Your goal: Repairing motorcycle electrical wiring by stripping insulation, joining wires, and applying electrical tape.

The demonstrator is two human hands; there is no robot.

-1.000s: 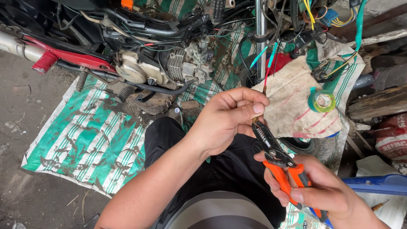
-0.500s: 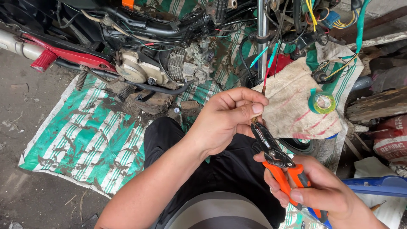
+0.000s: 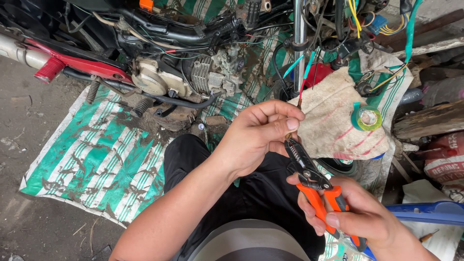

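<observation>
Two bare hands meet just in front of the dirty white cloth. Left hand is curled, thumb and forefinger pinching a thin red wire that runs up toward the motorcycle engine. Right hand sits lower, fingers wrapped around the orange handles of the wire stripper — its dark, slim jaws tilt up to the left fingertips, at the wire's end. A green tape roll lies on the cloth — just right of the hands.
</observation>
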